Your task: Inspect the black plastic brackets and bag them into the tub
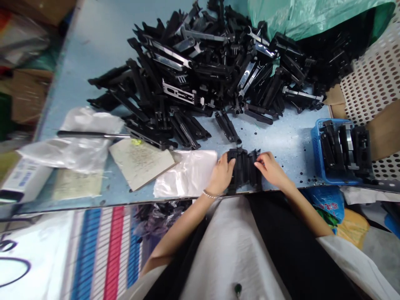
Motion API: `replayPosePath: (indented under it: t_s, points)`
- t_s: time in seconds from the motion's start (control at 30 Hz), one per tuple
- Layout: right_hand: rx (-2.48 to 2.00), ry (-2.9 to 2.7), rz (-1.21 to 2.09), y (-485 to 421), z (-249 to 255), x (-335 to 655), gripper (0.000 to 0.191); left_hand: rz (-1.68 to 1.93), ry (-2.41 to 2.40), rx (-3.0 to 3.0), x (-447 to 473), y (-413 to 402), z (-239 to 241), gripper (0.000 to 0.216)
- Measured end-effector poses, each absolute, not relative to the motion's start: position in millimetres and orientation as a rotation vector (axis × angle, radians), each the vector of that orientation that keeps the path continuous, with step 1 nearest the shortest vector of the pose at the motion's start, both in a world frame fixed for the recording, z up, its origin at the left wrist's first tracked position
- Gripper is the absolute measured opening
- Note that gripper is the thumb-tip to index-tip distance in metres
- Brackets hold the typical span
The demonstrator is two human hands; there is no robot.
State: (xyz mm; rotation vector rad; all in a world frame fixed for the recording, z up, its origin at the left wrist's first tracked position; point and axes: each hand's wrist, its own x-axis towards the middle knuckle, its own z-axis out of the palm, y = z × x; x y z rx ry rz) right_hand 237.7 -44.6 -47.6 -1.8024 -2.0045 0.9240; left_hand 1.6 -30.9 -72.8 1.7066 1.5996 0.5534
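A small row of black plastic parts [243, 168] stands side by side at the near edge of the light blue table [290, 141]. My left hand [221, 174] presses against the row's left end and my right hand [271, 167] against its right end, fingers curled on the parts. A bracelet sits on my left wrist. Just beyond the row lies a loose black part [227, 126]. A big heap of similar black parts with shiny metal strips [206, 66] covers the far half of the table.
A blue basket [316, 154] at the right holds more black parts. Clear plastic bags [184, 173] and a paper sheet [140, 160] lie left of my hands. A green bag [300, 16] and a perforated white crate [375, 75] stand at the far right.
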Motion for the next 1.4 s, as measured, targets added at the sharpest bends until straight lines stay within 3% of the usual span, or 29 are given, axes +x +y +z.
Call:
replayPosePath:
  t_s: [0.17, 0.27, 0.47, 0.6, 0.73, 0.97, 1.17, 1.4]
  points:
    - [-2.182, -2.174, 0.491, -7.5, -12.8, 242.5, 0.017, 0.581, 1.599, 1.754, 51.9, -39.0, -76.6, 0.04]
    - [-2.173, -2.259, 0.318, 14.6, 5.1, 213.4, 0.025, 0.586, 1.61, 1.698, 66.4, -30.8, -73.6, 0.035]
    - [-1.988, -2.309, 0.581, 75.0, -14.3, 132.4, 0.049, 0.822, 1.362, 1.286, 59.1, -16.7, -83.0, 0.013]
    - [-1.912, -2.239, 0.734, 76.1, -18.5, 129.0, 0.042, 1.004, 1.355, 1.079, 26.6, -2.2, -82.2, 0.032]
    - [-1.506, -2.29, 0.913, 30.2, -1.3, 146.4, 0.028, 1.345, 1.061, 0.567, -0.5, 9.8, -59.1, 0.048]
    - [-1.418, -2.19, 0.486, 17.8, 9.2, 171.3, 0.029, 1.022, 0.97, 0.683, 14.2, -19.2, -20.1, 0.045]
    - [-1.408, -1.971, 0.985, 16.5, 6.6, 178.3, 0.048, 1.065, 1.103, 0.662, 24.8, -21.4, -20.3, 0.048]
    - [-1.156, -2.392, 0.929, -37.9, 0.3, 166.5, 0.037, 1.136, 1.046, 0.575, 11.9, -13.8, -11.4, 0.043]
